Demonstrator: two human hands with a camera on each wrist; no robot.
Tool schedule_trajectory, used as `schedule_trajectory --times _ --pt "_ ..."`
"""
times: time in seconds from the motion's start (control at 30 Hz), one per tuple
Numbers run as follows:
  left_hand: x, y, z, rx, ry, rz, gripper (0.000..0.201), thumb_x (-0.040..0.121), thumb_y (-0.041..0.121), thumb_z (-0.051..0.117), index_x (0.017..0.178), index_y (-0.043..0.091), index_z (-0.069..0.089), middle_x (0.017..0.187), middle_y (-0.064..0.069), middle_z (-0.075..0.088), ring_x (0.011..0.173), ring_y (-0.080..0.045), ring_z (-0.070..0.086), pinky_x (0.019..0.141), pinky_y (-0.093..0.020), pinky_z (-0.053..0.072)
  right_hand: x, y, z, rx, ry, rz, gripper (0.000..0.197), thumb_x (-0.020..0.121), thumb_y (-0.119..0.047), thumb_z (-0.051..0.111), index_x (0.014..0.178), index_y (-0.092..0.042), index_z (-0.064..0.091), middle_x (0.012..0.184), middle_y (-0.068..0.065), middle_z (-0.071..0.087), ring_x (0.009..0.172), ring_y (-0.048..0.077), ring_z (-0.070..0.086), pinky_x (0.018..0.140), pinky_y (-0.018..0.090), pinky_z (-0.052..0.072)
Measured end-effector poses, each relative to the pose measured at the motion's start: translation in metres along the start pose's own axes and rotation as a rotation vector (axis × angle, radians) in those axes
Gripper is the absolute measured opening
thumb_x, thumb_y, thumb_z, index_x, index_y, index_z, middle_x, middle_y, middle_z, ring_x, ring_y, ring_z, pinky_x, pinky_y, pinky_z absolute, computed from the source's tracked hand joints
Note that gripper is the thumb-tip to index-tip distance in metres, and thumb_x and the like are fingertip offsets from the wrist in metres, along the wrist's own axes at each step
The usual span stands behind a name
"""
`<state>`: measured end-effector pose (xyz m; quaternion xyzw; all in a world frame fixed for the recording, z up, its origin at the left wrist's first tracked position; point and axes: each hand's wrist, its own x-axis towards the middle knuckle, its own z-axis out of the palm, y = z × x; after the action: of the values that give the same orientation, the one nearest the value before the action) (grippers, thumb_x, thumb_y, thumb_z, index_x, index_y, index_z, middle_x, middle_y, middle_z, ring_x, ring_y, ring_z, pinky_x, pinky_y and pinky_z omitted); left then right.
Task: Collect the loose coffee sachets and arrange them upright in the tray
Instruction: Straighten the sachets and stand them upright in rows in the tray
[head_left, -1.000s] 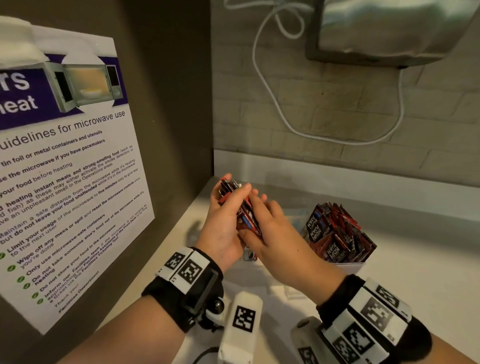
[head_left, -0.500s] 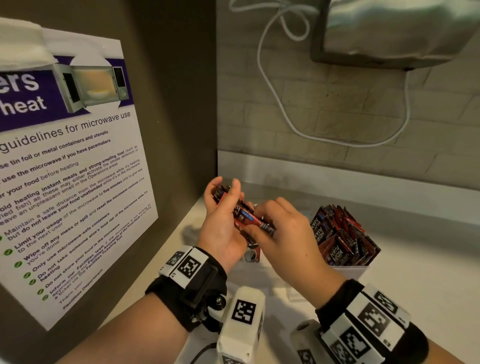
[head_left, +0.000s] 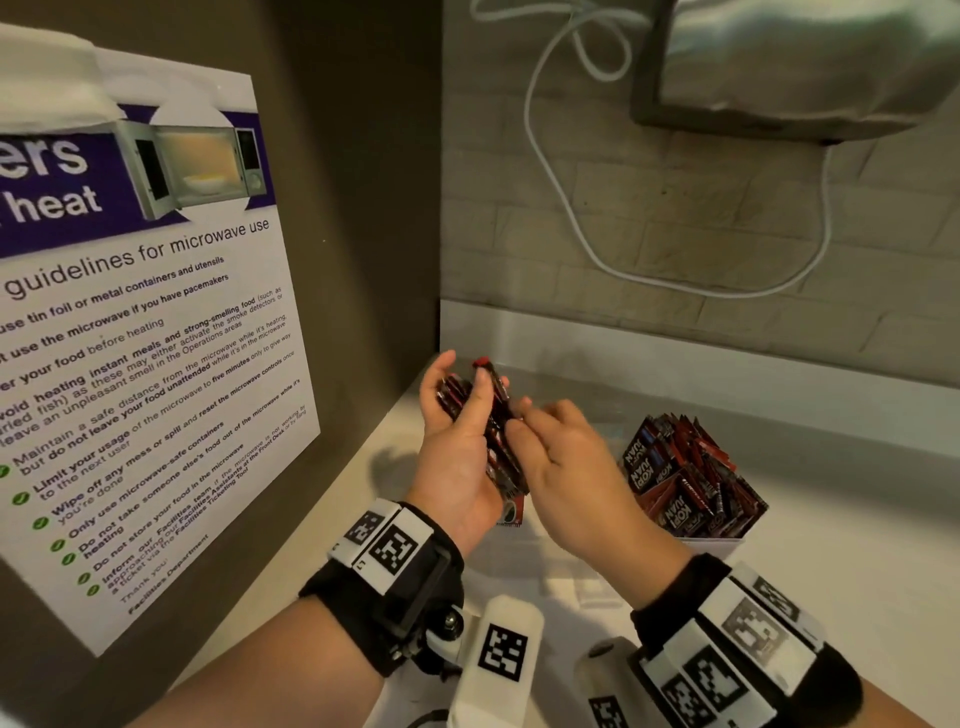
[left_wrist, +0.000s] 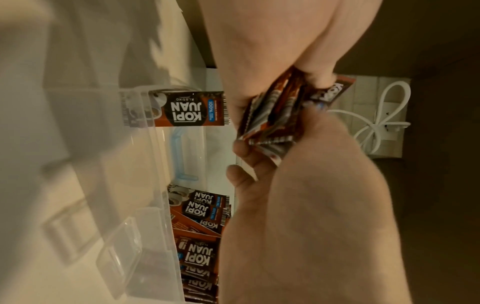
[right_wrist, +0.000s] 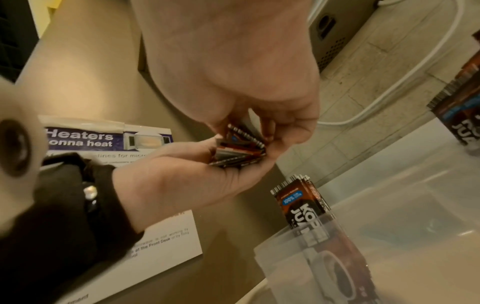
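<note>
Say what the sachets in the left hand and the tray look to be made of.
Sachets: seemingly glossy printed foil or plastic film, with crimped, serrated end seals and shiny highlights. Tray: apparently clear, slightly frosted rigid plastic, since the sachet standing in it shows through the wall.

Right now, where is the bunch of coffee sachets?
In the head view the bunch of sachets is gripped in the left hand, above the counter, left of the tray, with the right hand touching it.

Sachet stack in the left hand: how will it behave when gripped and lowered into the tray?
Likely slippery: the sachet stack already fans unevenly in the left hand, so the glossy packs may slide apart. Probably light and bendy: thin flat packs. Once released it may lean, like the sachets in the tray.
</note>
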<state>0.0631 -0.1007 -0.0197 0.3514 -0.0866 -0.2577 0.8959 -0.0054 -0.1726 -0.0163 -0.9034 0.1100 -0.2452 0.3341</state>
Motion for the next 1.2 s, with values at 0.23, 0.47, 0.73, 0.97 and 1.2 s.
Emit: schedule_trajectory --times 0.23,0.47,0.73,0.97,1.2 --pt "0.004 0.002 -0.004 -0.014 0.029 0.082 0.076 0.063 0.035 0.072 0.132 0.042 0.043 0.09 -0.003 0.071 0.089 -0.024 0.069 0.086 -0.046 0.056 0.005 -0.002 -0.001 -0.009 -0.075 0.023 0.031 0.099 -0.029 0.046 0.126 -0.024 0.061 0.09 0.001 0.049 0.085 0.018 0.053 0.078 0.03 0.044" --pt "0.002 0.007 -0.002 0.02 -0.021 0.127 0.066 0.074 0.011 0.073 0.124 0.047 0.049 0.122 -0.016 0.06 0.077 -0.017 0.069 0.068 -0.038 0.058 0.005 0.001 -0.001 0.245 0.109 0.067 0.024 0.076 -0.034 0.076 0.08 -0.017 0.059 0.089 0.004 0.06 0.08 0.014 0.055 0.065 0.018 0.043" --pt "0.005 0.012 0.0 0.141 -0.049 0.163 0.02 0.087 0.009 0.065 0.102 0.021 0.058 0.085 -0.003 0.069 0.086 -0.016 0.069 0.073 -0.033 0.059 0.001 -0.011 -0.011 0.437 -0.101 0.179 0.05 0.054 -0.012 0.086 0.078 -0.014 0.042 0.098 0.022 0.064 0.085 0.042 0.066 0.067 0.059 0.054" --pt "0.006 0.01 0.002 0.342 0.001 0.226 0.023 0.091 0.021 0.063 0.107 0.032 0.052 0.094 -0.004 0.061 0.073 -0.01 0.064 0.064 -0.026 0.053 0.004 -0.01 -0.004 0.248 -0.025 0.146 0.05 0.062 -0.008 0.082 0.075 -0.021 0.036 0.079 0.007 0.063 0.07 0.024 0.065 0.059 0.041 0.055" --pt "0.0 0.007 0.004 0.348 -0.065 0.084 0.053 0.084 0.015 0.071 0.126 0.023 0.04 0.105 -0.004 0.065 0.08 -0.007 0.071 0.065 -0.023 0.055 0.006 -0.007 -0.006 0.238 -0.001 0.134 0.04 0.075 -0.009 0.074 0.093 -0.016 0.038 0.079 -0.004 0.056 0.064 0.004 0.057 0.051 0.021 0.048"
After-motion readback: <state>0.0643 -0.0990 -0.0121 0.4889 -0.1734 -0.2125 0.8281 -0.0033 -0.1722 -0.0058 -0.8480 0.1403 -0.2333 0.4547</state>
